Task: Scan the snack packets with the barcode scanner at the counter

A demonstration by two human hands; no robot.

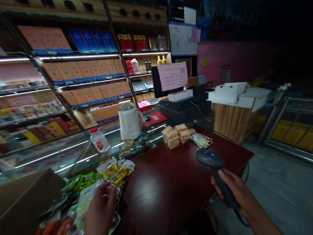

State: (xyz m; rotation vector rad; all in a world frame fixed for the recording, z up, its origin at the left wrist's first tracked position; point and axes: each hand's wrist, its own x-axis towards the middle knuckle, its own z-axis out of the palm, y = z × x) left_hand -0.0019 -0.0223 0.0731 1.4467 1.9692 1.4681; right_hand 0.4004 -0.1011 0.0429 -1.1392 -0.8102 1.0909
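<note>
In my right hand (pixel 230 184) I hold a dark barcode scanner (pixel 222 178), its fingers wrapped round the handle and a blue light lit on the head. My left hand (pixel 101 207) is over the pile of snack packets at the table's left, bent fingers on or just above a pale packet (pixel 84 204); blur hides whether it grips one. Beside it lie green packets (pixel 84 179) and yellow snack packets (pixel 116 171). Bundled pale-brown snacks (pixel 176 135) sit further back on the dark red table (pixel 156 182), next to a few flat packets (pixel 201 140).
A cardboard box (pixel 29 199) stands at the left. On the glass counter (pixel 80 156) are a clear bottle (pixel 99 140) and a white bag (pixel 129 120). A monitor (pixel 157 83) with paper stands behind. White boxes (pixel 231 91) and a metal railing (pixel 276 114) are right.
</note>
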